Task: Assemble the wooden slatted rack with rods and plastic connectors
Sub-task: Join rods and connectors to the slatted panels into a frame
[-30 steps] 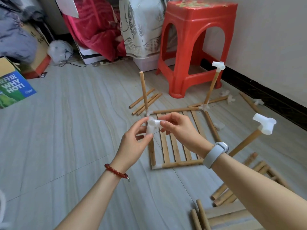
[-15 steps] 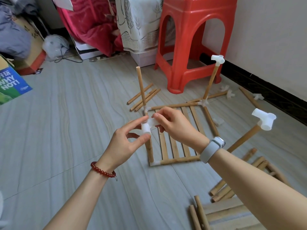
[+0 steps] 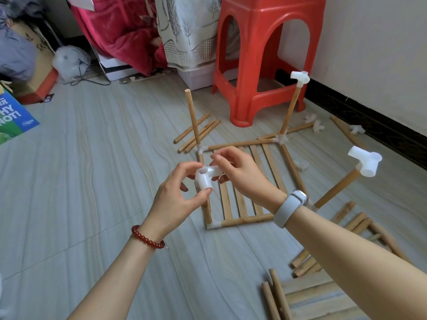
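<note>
Head-camera view: both hands meet above a half-built rack on a grey wood-grain floor [image 3: 92,181]. The left hand [image 3: 175,199] and the right hand [image 3: 240,174] each pinch a white plastic three-way connector [image 3: 205,176] between thumb and fingertips, held in the air over the near left side of a square wooden slatted base [image 3: 245,181].

That base lies flat, framed by rods with a white joint at each corner that shows. Three rods already stand in it: a bare wooden upright rod [image 3: 193,116] at the far left corner, a capped far-right upright [image 3: 292,105] and a capped near-right upright [image 3: 339,185]. The near left corner has no post.

By the look of it, the first tier is done and much remains: loose wooden rods [image 3: 196,132] lie beyond the base, spare white connectors [image 3: 318,128] near the wall, and a second slatted wooden panel [image 3: 318,296] waits at lower right beside a red plastic stool [image 3: 265,54].
</note>
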A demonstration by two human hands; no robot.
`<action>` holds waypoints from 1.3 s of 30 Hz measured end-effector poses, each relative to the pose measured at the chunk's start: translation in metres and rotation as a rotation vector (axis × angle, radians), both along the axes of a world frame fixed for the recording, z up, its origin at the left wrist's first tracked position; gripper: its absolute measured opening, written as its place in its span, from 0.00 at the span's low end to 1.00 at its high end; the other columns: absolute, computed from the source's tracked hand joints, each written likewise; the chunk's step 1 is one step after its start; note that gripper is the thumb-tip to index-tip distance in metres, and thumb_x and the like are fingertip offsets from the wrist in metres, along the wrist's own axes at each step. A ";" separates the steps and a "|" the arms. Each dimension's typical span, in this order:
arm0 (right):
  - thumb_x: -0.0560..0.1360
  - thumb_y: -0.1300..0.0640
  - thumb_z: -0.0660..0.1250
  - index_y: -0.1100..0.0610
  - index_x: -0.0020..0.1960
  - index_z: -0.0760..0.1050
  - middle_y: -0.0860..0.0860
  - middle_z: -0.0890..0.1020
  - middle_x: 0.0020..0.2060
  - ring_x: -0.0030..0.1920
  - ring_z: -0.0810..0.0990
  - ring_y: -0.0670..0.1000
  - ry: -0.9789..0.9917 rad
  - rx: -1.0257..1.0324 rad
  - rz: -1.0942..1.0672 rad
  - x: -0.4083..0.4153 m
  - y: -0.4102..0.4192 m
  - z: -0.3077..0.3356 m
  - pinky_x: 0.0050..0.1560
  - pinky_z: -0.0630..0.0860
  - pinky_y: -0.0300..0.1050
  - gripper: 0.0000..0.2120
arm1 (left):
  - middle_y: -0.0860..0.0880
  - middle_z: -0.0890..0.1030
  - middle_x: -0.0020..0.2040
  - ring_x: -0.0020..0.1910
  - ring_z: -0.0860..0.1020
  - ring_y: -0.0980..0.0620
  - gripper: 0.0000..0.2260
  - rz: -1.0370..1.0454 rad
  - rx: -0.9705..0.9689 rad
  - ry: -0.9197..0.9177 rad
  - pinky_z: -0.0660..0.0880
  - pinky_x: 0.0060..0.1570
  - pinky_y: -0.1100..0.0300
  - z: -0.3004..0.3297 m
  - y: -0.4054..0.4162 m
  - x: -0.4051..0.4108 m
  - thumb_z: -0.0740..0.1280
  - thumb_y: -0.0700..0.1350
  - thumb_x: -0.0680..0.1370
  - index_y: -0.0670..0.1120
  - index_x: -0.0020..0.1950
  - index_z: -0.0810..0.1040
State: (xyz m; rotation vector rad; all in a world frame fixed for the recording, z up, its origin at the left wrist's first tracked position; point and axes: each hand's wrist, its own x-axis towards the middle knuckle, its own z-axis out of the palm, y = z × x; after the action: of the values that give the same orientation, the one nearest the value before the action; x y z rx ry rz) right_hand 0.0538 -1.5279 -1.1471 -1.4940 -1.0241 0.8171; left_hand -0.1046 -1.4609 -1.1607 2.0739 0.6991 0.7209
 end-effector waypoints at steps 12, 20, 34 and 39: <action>0.80 0.60 0.55 0.58 0.53 0.75 0.52 0.79 0.45 0.38 0.79 0.47 -0.198 -0.145 -0.198 0.045 -0.015 -0.017 0.39 0.74 0.37 0.10 | 0.62 0.72 0.49 0.47 0.72 0.63 0.20 0.136 0.193 -0.078 0.70 0.45 0.75 -0.025 -0.005 0.018 0.62 0.57 0.72 0.59 0.64 0.69; 0.80 0.61 0.56 0.58 0.53 0.75 0.51 0.79 0.47 0.44 0.78 0.48 -0.474 -0.264 -0.211 0.075 -0.043 -0.037 0.44 0.74 0.39 0.10 | 0.67 0.73 0.56 0.52 0.75 0.64 0.18 0.182 0.058 -0.170 0.72 0.49 0.74 -0.040 0.005 0.002 0.64 0.57 0.71 0.63 0.61 0.69; 0.76 0.58 0.56 0.56 0.58 0.76 0.56 0.77 0.56 0.59 0.72 0.61 -1.233 -0.598 -0.523 0.148 -0.108 0.002 0.59 0.64 0.55 0.15 | 0.55 0.71 0.57 0.52 0.78 0.52 0.13 -0.099 0.010 0.058 0.76 0.49 0.59 -0.010 0.002 0.021 0.59 0.57 0.71 0.67 0.55 0.70; 0.78 0.59 0.53 0.55 0.61 0.75 0.56 0.76 0.58 0.58 0.72 0.59 -1.054 -0.687 -0.492 0.149 -0.118 0.010 0.55 0.66 0.52 0.16 | 0.60 0.59 0.66 0.59 0.75 0.51 0.24 -0.165 0.043 0.242 0.77 0.52 0.49 0.002 0.006 0.023 0.53 0.55 0.74 0.73 0.68 0.54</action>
State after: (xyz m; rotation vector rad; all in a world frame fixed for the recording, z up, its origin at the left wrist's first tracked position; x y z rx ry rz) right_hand 0.2032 -1.6455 -1.1372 -2.7649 -1.0392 -0.0758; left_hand -0.0813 -1.4552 -1.1590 2.2506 0.6388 0.3994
